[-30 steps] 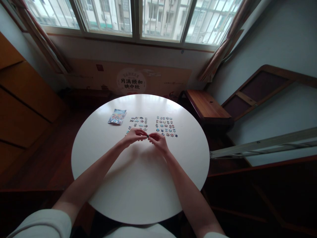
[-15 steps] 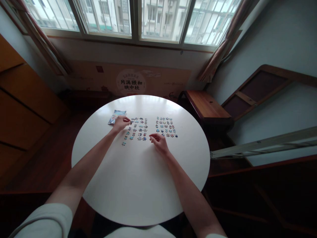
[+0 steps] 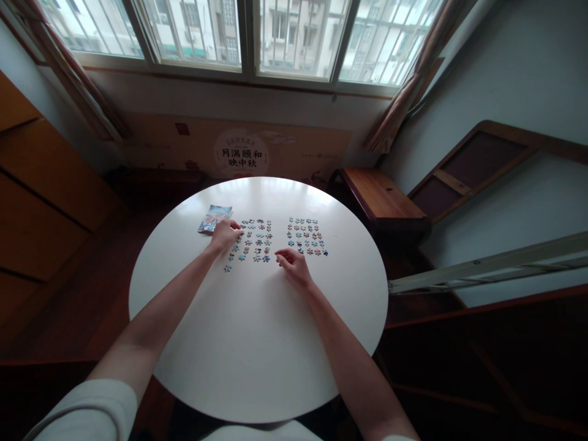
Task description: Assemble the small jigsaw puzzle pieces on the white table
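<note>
The left hand's [image 3: 225, 234] grip curls at the puzzle pieces' [image 3: 253, 242] ten o'clock corner and the right hand's [image 3: 290, 263] grip is half-closed, the contents of both unclear, so a dragging wrist could scatter them.

We see big bright windows [image 3: 294, 30], brown curtains [image 3: 404, 79], a round white table [image 3: 257, 355], a dark wooden floor [image 3: 68, 294] and a little wooden bench [image 3: 383, 196].

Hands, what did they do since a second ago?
The left hand pulled away from the right hand, where both had pinched one small piece, and moved left to the far corner of the left group of puzzle pieces, beside the picture card. Who has that piece now is unclear. Right hand, card and table stayed put.
</note>
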Motion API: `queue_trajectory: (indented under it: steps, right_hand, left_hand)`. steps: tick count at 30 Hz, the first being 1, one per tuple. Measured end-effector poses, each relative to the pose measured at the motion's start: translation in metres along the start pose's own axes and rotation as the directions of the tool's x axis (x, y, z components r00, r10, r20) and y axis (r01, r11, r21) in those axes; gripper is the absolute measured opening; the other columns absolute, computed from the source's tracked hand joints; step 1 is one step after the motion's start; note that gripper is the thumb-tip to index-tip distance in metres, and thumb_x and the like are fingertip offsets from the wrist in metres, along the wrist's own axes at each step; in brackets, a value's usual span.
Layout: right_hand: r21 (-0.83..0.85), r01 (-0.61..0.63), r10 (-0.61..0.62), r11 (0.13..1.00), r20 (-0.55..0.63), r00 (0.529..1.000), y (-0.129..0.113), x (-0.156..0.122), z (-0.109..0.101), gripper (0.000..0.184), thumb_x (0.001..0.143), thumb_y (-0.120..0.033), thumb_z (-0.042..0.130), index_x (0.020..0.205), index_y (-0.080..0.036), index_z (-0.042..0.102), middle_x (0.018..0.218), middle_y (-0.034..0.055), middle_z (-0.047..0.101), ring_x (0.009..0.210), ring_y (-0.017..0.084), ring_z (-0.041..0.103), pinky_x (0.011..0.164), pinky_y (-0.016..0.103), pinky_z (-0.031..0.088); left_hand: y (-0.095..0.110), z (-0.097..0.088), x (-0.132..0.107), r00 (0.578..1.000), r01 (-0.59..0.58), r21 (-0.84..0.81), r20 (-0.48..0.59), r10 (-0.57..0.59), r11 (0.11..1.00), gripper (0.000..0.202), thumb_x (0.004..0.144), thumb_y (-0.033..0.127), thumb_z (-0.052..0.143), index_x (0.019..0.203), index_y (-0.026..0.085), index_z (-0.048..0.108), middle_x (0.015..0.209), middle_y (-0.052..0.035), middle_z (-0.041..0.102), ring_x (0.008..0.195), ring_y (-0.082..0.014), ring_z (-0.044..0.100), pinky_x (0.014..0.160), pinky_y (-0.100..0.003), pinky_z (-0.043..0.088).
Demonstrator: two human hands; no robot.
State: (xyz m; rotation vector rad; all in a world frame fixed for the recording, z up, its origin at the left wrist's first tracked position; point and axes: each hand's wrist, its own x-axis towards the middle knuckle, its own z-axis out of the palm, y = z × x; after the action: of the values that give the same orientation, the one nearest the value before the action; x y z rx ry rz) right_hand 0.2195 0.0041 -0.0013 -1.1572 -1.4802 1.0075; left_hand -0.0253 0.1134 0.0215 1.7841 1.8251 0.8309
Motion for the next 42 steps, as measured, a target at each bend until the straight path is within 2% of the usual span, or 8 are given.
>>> queue_trajectory:
  steps: [4,7,11,16,17,21,26,42]
  right_hand:
    - [-0.02,0.004,-0.004,1.0,-0.002,1.0,0.001,0.0,0.001,0.019,0.079,-0.031,0.059,0.086,-0.016,0.07,0.072,0.0054,0.068,0.064,0.015,0.063,0.059,0.026,0.051]
    - [-0.039,0.009,-0.009,0.999,0.013,1.0,0.001,-0.001,0.002,0.02,0.08,-0.031,0.059,0.086,-0.016,0.07,0.072,0.005,0.068,0.062,0.014,0.062,0.059,0.025,0.049]
    - [-0.088,0.029,-0.026,0.996,0.04,0.999,0.001,-0.002,0.003,0.02,0.081,-0.031,0.057,0.086,-0.016,0.069,0.071,0.0041,0.067,0.06,0.013,0.059,0.057,0.024,0.046]
    - [-0.188,0.079,-0.071,0.979,0.05,0.996,0.0,-0.005,0.003,0.02,0.082,-0.029,0.055,0.086,-0.017,0.07,0.072,0.0037,0.067,0.062,0.014,0.058,0.06,0.025,0.046]
    - [-0.203,0.086,-0.077,0.975,0.049,0.996,-0.001,-0.005,0.003,0.02,0.082,-0.029,0.055,0.086,-0.017,0.07,0.072,0.0036,0.067,0.062,0.014,0.058,0.06,0.025,0.046]
    - [-0.249,0.105,-0.097,0.963,0.048,0.994,-0.002,-0.005,0.004,0.019,0.082,-0.028,0.054,0.084,-0.017,0.07,0.072,0.0035,0.067,0.061,0.013,0.057,0.06,0.025,0.045]
    - [-0.269,0.12,-0.109,0.955,0.057,0.992,-0.004,-0.005,0.005,0.02,0.082,-0.026,0.054,0.084,-0.016,0.07,0.074,0.0045,0.068,0.061,0.014,0.057,0.06,0.025,0.045]
    - [-0.302,0.146,-0.127,0.942,0.083,0.988,-0.004,-0.006,0.005,0.018,0.082,-0.024,0.054,0.084,-0.015,0.07,0.077,0.0054,0.069,0.065,0.014,0.058,0.064,0.026,0.045]
  left_hand:
    - [0.008,-0.004,-0.017,0.998,-0.06,-0.012,-0.026,0.06,0.998,0.017,0.073,0.032,0.066,0.077,0.016,0.071,0.078,-0.0057,0.07,0.068,-0.0162,0.062,0.067,-0.026,0.047]
    - [0.018,-0.006,-0.047,0.973,-0.217,-0.133,0.051,0.226,0.967,0.029,0.079,0.043,0.061,0.076,0.015,0.068,0.065,-0.003,0.063,0.059,-0.0131,0.054,0.057,-0.023,0.042]
    - [0.028,-0.001,-0.093,0.868,-0.367,-0.25,0.254,0.426,0.896,0.034,0.084,0.043,0.055,0.067,0.015,0.06,0.055,0.0018,0.05,0.052,-0.0089,0.041,0.051,-0.021,0.031]
    - [0.026,0.015,-0.127,0.751,-0.53,-0.147,0.375,0.543,0.835,0.038,0.087,0.036,0.049,0.055,0.016,0.048,0.05,0.0037,0.039,0.05,-0.0079,0.031,0.052,-0.023,0.026]
    - [0.025,0.018,-0.13,0.744,-0.551,-0.115,0.38,0.549,0.827,0.039,0.088,0.035,0.048,0.054,0.016,0.048,0.051,0.0033,0.04,0.05,-0.0083,0.031,0.052,-0.024,0.025]
    - [0.023,0.026,-0.139,0.76,-0.57,-0.02,0.366,0.537,0.821,0.037,0.087,0.035,0.048,0.055,0.017,0.05,0.052,0.0016,0.046,0.051,-0.0098,0.03,0.054,-0.025,0.024]
    - [0.021,0.026,-0.137,0.784,-0.545,-0.008,0.349,0.513,0.839,0.037,0.088,0.037,0.049,0.057,0.017,0.05,0.054,0.0018,0.048,0.052,-0.0098,0.034,0.055,-0.023,0.026]
    - [0.019,0.027,-0.134,0.786,-0.545,-0.033,0.327,0.524,0.838,0.038,0.088,0.037,0.05,0.057,0.015,0.049,0.052,0.0042,0.043,0.051,-0.008,0.031,0.054,-0.022,0.025]
